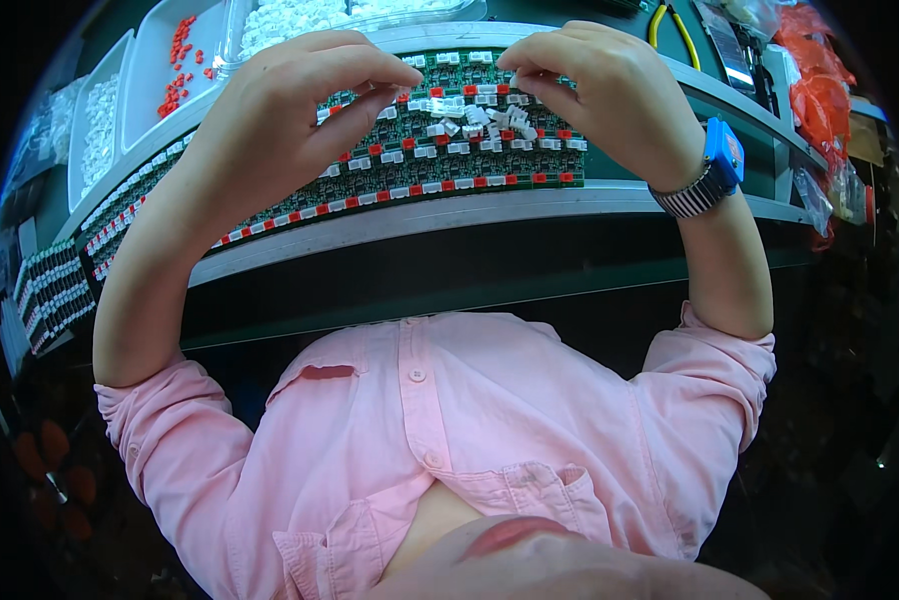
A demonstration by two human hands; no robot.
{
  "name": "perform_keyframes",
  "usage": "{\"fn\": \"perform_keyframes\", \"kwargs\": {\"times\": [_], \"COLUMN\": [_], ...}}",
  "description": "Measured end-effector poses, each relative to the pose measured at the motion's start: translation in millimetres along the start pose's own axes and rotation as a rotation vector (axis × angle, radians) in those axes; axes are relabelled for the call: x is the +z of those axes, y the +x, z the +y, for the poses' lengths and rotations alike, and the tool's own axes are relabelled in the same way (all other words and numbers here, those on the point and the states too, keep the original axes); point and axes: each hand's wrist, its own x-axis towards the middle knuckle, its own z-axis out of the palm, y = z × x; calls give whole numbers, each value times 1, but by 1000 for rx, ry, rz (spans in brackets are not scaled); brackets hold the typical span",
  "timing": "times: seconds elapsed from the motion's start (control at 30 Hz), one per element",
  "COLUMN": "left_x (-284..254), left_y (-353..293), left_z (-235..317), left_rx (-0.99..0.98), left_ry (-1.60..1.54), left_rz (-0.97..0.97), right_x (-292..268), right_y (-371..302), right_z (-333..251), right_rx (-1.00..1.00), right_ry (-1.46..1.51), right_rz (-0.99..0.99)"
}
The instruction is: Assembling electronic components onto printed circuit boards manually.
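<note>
Pink shirt (490, 400) foremost; left hand (300, 95) and right hand (610, 85), each loosely pinched, contents indiscernible, were at circuit boards (400, 172) beyond the worktop's (618, 165) near edge, where stray touches could have scattered loose white connectors (475, 118).

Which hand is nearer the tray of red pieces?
Left. The left hand is to the right of the tray; the right hand is much farther right, at the far end of the boards.
</note>
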Motion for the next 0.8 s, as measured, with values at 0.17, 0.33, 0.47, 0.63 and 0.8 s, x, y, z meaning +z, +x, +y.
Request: {"fn": "perform_keyframes", "kwargs": {"times": [0.17, 0.33, 0.47, 0.63, 0.8], "left_x": [1, 1, 1, 1, 3], "left_y": [3, 6, 7, 5, 9], "left_z": [0, 0, 1, 1, 1], "left_rx": [-22, -20, -26, -44, -38], "left_ry": [-7, -39, -55, -16, -10], "left_rz": [0, -15, -42, -58, -63], "right_x": [0, 0, 0, -3, -5], "right_y": [1, 2, 3, 3, 8], "right_z": [0, 0, -1, -3, -17], "right_rx": [-10, -20, -23, -32, -96], "right_ry": [-53, -36, -31, -132, -171], "right_rz": [-21, -31, -39, -72, -95]}}
